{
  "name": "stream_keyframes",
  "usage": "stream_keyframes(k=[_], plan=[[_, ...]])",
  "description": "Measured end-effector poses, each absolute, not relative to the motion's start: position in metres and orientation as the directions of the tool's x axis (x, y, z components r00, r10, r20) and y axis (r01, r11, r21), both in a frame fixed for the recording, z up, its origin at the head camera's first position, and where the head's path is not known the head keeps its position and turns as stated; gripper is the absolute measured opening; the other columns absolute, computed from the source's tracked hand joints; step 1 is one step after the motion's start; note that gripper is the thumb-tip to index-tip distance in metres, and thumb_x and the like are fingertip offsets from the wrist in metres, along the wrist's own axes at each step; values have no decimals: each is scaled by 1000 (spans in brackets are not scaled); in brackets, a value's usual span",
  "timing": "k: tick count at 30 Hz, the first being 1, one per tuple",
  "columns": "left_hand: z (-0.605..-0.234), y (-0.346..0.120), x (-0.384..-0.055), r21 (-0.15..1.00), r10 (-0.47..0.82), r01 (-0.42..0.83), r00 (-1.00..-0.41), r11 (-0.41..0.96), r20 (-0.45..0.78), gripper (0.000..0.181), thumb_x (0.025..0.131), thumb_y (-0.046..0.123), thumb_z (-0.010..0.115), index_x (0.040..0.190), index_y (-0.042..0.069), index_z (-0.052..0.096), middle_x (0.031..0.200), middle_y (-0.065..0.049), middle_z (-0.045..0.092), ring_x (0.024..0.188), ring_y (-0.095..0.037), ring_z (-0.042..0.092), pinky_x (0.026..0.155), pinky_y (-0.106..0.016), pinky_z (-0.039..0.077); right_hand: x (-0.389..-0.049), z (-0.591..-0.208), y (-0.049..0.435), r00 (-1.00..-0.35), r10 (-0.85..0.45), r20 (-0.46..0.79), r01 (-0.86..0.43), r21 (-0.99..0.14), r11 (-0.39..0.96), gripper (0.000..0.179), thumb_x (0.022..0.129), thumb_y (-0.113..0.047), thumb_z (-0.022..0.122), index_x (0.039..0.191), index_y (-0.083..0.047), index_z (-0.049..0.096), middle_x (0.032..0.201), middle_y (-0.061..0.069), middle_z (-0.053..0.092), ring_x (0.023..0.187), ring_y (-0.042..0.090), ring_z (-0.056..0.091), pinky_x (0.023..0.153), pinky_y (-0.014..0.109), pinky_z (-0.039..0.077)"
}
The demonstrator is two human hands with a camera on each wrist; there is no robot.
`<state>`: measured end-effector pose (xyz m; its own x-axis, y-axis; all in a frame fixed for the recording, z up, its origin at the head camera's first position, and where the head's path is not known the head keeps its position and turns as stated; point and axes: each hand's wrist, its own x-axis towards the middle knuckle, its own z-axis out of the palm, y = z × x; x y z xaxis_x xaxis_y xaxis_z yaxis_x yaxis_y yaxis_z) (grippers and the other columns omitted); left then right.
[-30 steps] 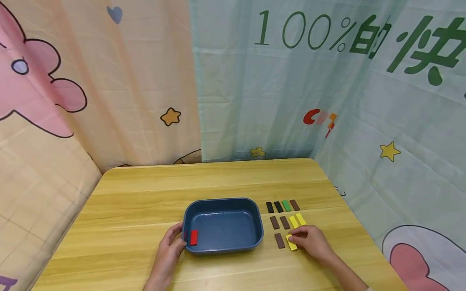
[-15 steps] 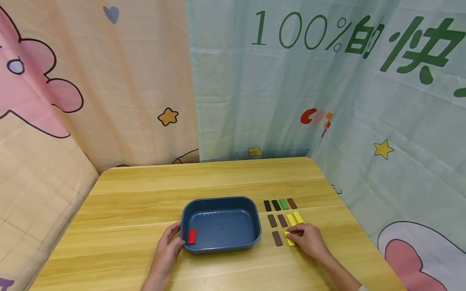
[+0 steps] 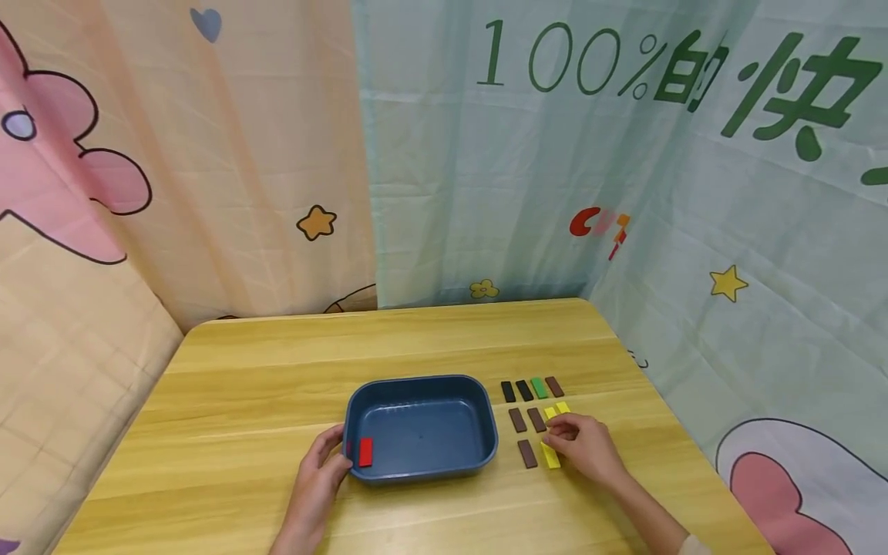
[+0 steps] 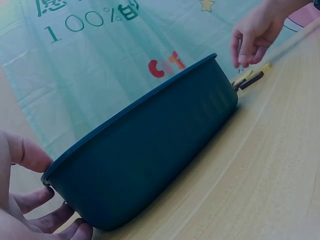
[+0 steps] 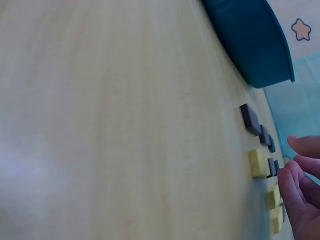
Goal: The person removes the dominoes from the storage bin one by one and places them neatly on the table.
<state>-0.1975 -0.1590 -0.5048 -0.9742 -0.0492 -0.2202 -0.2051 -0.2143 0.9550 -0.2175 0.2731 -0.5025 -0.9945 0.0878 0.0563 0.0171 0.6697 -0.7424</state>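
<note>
My left hand [image 3: 314,482] grips the left end of a dark blue plastic bin [image 3: 423,475], thumb at the rim and fingers against the outer wall. A red rectangular block [image 3: 365,452] lies inside, near the bin's left wall. My right hand [image 3: 590,449] hovers with loosely bent fingers over a yellow block [image 3: 551,458] at the front of the rows. Nothing shows between its fingertips in the right wrist view. Beyond it, the hand partly hides two more yellow blocks [image 3: 563,407]. A brown block [image 3: 527,455] lies left of the front yellow one.
Two brown blocks [image 3: 516,420] lie in the middle row. Behind them run two black blocks [image 3: 524,390], a green block [image 3: 539,388] and another brown block [image 3: 554,386]. All rest on a wooden table [image 3: 257,385] with printed curtains [image 3: 444,154] around it.
My right hand has lifted off the front yellow block and shifted slightly away from me, toward the middle row. My left hand keeps its hold on the bin. The head view has turned slightly right.
</note>
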Motion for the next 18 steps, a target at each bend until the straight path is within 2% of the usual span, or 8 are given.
stream_keyframes(k=[9, 18], plan=[[-504, -157, -195, 956, -46, -184, -979, -227, -199, 61, 89, -8, 47, 149, -5, 41, 153, -21, 41, 115, -21, 54, 89, -21, 48, -238, -483, 258, -995, -103, 5, -65, -803, 592, 23, 88, -10, 82, 107, -1, 75, 92, 1, 70, 85, 18, 66, 72, 27, 56], [-504, -158, -196, 959, -56, -187, -978, -214, -203, 60, 90, -7, 47, 149, -5, 41, 153, -21, 41, 115, -22, 54, 89, -20, 47, -258, -466, 243, -971, -241, 7, -149, -800, 581, 24, 89, -12, 80, 109, 1, 74, 90, 1, 69, 82, 19, 65, 70, 29, 55]])
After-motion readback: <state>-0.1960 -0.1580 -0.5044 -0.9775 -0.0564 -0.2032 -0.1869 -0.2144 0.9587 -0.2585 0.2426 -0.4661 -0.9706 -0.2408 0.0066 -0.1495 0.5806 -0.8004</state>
